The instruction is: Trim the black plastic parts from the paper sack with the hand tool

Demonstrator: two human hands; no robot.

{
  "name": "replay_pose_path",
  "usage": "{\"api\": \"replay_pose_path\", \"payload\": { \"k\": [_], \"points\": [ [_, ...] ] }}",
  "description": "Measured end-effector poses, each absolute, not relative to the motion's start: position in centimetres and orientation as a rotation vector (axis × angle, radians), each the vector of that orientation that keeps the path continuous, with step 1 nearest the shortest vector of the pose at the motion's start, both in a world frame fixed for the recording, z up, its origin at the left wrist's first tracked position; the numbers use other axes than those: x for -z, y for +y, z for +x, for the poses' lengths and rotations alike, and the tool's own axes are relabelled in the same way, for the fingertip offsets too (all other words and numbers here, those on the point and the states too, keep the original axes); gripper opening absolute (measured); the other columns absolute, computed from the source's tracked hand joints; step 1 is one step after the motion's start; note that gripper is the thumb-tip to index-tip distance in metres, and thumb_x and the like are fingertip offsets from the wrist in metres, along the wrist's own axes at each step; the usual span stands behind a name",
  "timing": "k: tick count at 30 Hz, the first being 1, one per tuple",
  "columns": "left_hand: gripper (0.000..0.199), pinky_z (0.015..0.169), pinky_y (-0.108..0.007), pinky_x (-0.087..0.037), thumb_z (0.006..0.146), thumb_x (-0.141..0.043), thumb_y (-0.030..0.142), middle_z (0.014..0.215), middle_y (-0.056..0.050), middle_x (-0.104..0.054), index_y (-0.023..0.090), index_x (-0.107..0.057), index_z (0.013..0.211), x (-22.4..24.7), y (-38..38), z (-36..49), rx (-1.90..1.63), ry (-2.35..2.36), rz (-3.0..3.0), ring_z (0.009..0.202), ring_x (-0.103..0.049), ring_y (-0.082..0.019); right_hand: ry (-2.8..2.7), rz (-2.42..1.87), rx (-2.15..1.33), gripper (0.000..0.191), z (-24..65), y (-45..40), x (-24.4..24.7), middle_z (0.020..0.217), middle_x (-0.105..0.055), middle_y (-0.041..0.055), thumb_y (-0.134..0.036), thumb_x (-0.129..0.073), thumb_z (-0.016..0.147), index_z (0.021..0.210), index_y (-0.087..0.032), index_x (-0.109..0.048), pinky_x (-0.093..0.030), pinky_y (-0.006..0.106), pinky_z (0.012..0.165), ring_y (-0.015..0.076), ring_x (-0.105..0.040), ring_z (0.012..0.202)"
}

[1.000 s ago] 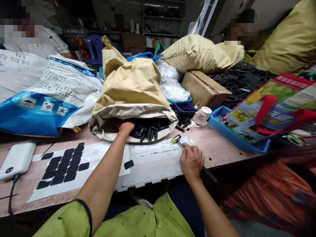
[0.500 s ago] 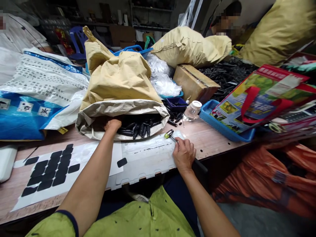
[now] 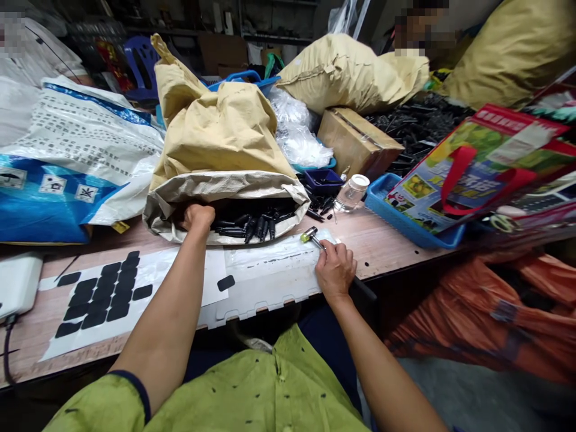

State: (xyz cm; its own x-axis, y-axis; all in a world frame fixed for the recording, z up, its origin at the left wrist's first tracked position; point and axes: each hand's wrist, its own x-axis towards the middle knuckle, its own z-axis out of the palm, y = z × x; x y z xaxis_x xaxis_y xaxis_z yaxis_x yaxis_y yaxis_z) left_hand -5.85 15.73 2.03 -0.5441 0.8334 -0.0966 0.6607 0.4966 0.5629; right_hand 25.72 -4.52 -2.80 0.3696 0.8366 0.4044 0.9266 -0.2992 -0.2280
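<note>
My left hand [image 3: 198, 217] reaches into the mouth of a tan woven sack [image 3: 220, 135] lying on the table. Its fingers are hidden inside, so what they touch does not show. Slim black plastic pieces [image 3: 260, 227] spill at the sack's opening, to the right of that hand. My right hand [image 3: 336, 269] is closed around the handle of a small hammer [image 3: 309, 234] with a metal head and a yellowish face. The hammer head rests over a white board [image 3: 274, 294] at the table's front edge. Black rounded patches [image 3: 105, 291] lie on a white sheet [image 3: 153, 282] at left.
A clear jar [image 3: 351, 193], a dark small basket [image 3: 323, 179] and a cardboard box [image 3: 355, 141] stand behind the board. Right of them is a blue basket [image 3: 414, 225] under a colourful bag [image 3: 477, 162]. A blue-and-white sack [image 3: 90, 162] lies left. Other people sit beyond the table.
The view has shifted slightly, with the table things a little higher in it. My left hand has moved slightly and shows more at the sack's mouth. My right hand still grips the hammer.
</note>
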Motion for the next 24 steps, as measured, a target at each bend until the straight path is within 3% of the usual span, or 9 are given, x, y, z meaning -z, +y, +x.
{"api": "replay_pose_path", "payload": {
  "k": [6, 10, 13, 17, 24],
  "points": [
    [0.016, 0.109, -0.053, -0.037, 0.076, -0.066, 0.027, 0.098, -0.018, -0.073, 0.016, -0.071, 0.087, -2.0, 12.7, -5.5, -0.723, 2.508, 1.382, 0.113, -0.063, -0.038, -1.531, -2.216, 0.298, 0.027, 25.8, -4.6, 2.6, 0.102, -0.060, 0.0051, -0.023, -0.062, 0.094, 0.120, -0.028, -0.069, -0.024, 0.033, 0.078, 0.0221, -0.045, 0.096],
    [0.022, 0.111, -0.054, -0.034, 0.083, -0.068, 0.038, 0.096, -0.010, -0.072, 0.022, -0.073, 0.098, -2.3, 8.0, -4.3, -1.091, 2.431, 1.557, 0.119, -0.056, -0.034, -1.535, -2.213, 0.302, 0.027, 25.8, -4.5, 2.6, 0.102, -0.060, 0.0052, -0.023, -0.062, 0.094, 0.119, -0.028, -0.069, -0.024, 0.033, 0.078, 0.0221, -0.045, 0.095],
    [0.027, 0.102, -0.046, -0.044, 0.084, -0.072, 0.039, 0.100, -0.006, -0.072, 0.024, -0.073, 0.106, -2.3, 3.9, -3.0, -1.254, 2.072, 1.631, 0.109, -0.060, -0.029, -1.533, -2.211, 0.299, 0.027, 25.9, -4.5, 2.7, 0.102, -0.060, 0.0054, -0.023, -0.062, 0.094, 0.120, -0.028, -0.069, -0.024, 0.033, 0.077, 0.0221, -0.045, 0.095],
    [0.026, 0.091, -0.037, -0.050, 0.079, -0.080, 0.037, 0.099, -0.004, -0.071, 0.025, -0.076, 0.102, -1.1, -0.4, -0.9, -1.095, 1.576, 1.775, 0.096, -0.063, -0.023, -1.530, -2.200, 0.301, 0.027, 25.9, -4.5, 2.9, 0.102, -0.060, 0.0057, -0.023, -0.061, 0.094, 0.119, -0.027, -0.070, -0.025, 0.034, 0.077, 0.0219, -0.045, 0.094],
    [0.017, 0.088, -0.038, -0.044, 0.082, -0.080, 0.028, 0.096, -0.003, -0.071, 0.025, -0.075, 0.098, 1.8, -1.4, 0.4, -0.799, 1.431, 2.065, 0.096, -0.057, -0.024, -1.533, -2.200, 0.265, 0.028, 26.2, -4.4, 2.8, 0.104, -0.062, 0.0073, -0.023, -0.060, 0.095, 0.120, -0.026, -0.071, -0.028, 0.033, 0.077, 0.0222, -0.047, 0.094]
  ]
}}
